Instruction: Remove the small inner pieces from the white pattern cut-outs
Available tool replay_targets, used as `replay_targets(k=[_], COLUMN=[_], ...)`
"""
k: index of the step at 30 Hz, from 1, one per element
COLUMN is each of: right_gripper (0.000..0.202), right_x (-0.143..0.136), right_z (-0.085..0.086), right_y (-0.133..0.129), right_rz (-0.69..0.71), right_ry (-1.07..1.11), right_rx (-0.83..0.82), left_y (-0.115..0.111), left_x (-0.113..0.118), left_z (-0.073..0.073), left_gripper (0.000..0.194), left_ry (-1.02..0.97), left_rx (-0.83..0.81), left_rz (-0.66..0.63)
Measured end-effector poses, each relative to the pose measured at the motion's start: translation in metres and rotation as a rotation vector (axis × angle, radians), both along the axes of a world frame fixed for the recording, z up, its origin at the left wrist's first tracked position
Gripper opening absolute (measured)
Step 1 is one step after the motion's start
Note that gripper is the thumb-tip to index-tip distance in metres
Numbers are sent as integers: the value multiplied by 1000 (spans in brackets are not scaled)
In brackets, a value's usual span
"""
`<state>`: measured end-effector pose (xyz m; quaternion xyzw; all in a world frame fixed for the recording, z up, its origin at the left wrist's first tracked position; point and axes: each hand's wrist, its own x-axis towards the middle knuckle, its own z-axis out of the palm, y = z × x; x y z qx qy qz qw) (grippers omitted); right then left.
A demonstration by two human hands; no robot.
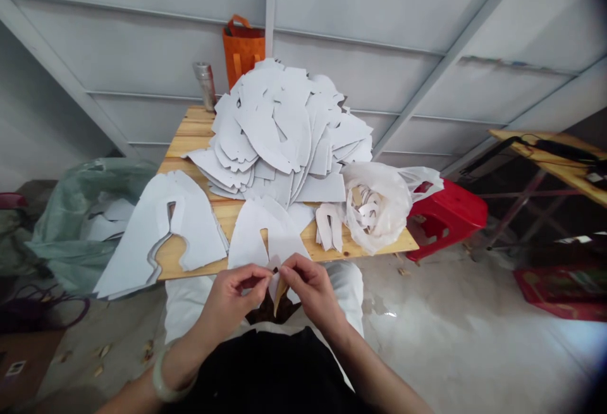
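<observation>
My left hand point(241, 289) and my right hand point(307, 284) meet over my lap at the table's near edge, both closed in a pinch with the fingertips almost touching. A small white piece point(274, 285) is between them, its edge at my left fingertips. From my right fingers a narrow tan strip point(279, 297) hangs down; whether it is joined to the white piece I cannot tell. Just beyond lies a white arched cut-out point(249, 232) with a slit in its middle. Farther left, a stack of similar arched cut-outs point(135, 237) overhangs the edge.
A big heap of white cut-outs point(279, 117) covers the wooden table point(190, 124). Small U-shaped pieces point(329, 224) sit beside a plastic bag point(391, 196) of scraps. Around stand a green bag point(61, 218), red stool point(450, 212), orange bag point(244, 50) and metal flask point(205, 85).
</observation>
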<state>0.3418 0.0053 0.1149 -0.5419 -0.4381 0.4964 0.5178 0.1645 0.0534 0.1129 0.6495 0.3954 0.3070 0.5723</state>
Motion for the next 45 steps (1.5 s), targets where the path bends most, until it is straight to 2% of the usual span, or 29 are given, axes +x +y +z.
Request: replay_targets(k=[4, 6, 8, 11, 14, 17, 20, 27, 32, 35, 38, 40, 42, 44, 45], right_gripper=[39, 39, 35, 28, 26, 24, 20, 24, 26, 31, 36, 37, 29, 16, 27], right_x=[1, 2, 1, -2, -5, -5, -2, 1, 0, -2, -5, -6, -5, -3, -2], right_z=[-7, -6, -3, 4, 7, 7, 6, -5, -8, -11, -19, -25, -31, -35, -36], right_y=[1, 0, -2, -6, -9, -11, -12, -11, -11, -12, -13, -15, -18, -22, -23], right_rz=[-13, -27, -22, -23, 0, 62, 124, -66, -274, -420, -465, -445, -433, -433, -428], right_ry=[334, 344, 202, -155, -366, -415, -436, -470, -350, -196, -47, -60, -206, -464, -611], right_rx=[-62, -73, -52, 76, 232, 331, 387, 323, 181, 102, 44, 41, 131, 376, 525], left_y=[-1, 0, 2, 8, 17, 25, 29, 22, 10, 6, 4, 4, 5, 4, 4], left_x=[-1, -3, -5, -3, 3, 6, 5, 6, 4, 0, -2, -3, -3, -4, -4], left_z=[-2, -3, -4, -2, 1, -1, -5, 3, -1, -6, -6, -2, 2, 5, 7], left_gripper=[15, 15, 20, 35, 32, 24, 24, 23, 19, 21, 26, 28, 27, 26, 25], left_ry=[-51, -100, -190, -320, -247, -163, -145, -119, -172, -276, -409, -478, -506, -496, -488], left_rx=[-81, -171, -279, -409, -421, -422, -446, -419, -388, -424, -533, -594, -595, -541, -511], left_rz=[50, 12, -48, -84, -100, -154, -180, -166, -39, 63, 199, 295, 346, 349, 344])
